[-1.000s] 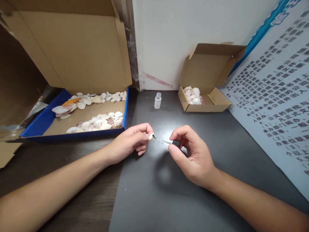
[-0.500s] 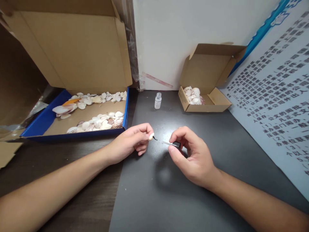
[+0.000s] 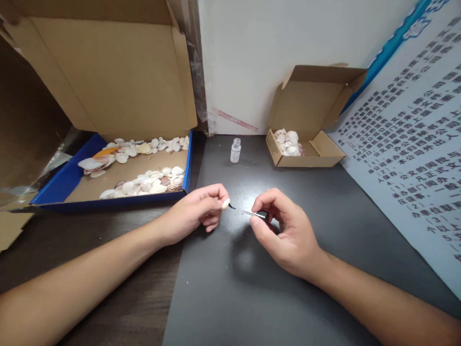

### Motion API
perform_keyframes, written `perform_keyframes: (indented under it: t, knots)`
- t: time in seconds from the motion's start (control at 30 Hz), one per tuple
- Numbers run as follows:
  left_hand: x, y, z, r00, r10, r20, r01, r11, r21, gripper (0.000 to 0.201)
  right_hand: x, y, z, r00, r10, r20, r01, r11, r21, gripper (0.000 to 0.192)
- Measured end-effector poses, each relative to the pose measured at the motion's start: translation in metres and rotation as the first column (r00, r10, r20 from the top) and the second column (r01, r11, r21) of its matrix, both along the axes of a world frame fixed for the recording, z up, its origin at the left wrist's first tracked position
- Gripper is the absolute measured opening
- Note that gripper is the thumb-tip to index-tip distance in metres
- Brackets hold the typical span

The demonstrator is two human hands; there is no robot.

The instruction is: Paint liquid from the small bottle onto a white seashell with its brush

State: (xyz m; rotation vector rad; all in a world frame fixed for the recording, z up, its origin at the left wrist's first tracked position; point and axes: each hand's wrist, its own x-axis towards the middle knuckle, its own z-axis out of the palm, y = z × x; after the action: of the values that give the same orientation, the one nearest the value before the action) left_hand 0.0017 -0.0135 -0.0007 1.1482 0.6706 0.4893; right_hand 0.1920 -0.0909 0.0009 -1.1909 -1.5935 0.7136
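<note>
My left hand (image 3: 196, 211) covers most of the small shell (image 3: 225, 203), so only its tip shows. My right hand (image 3: 284, 230) hides part of the brush cap (image 3: 263, 216). The poster (image 3: 414, 144) and big cardboard box (image 3: 108, 72) run off the frame; the bottle (image 3: 235, 150) label is too small to read.

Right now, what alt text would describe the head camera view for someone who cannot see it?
A left hand pinches a small shell while the right hand touches a thin brush to it, above a dark table. Behind stand an open bottle and two cardboard boxes of shells.
</note>
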Motion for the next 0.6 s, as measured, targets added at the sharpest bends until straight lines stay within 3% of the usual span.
perform_keyframes:
  t: [0.6]
  knots:
    - [0.0002,0.0004,-0.0011,1.000,-0.012,0.003,0.012,1.000,0.003,0.013,0.0012,-0.0017,-0.0034,0.998,0.026,-0.057,-0.025,1.000,0.003,0.012]
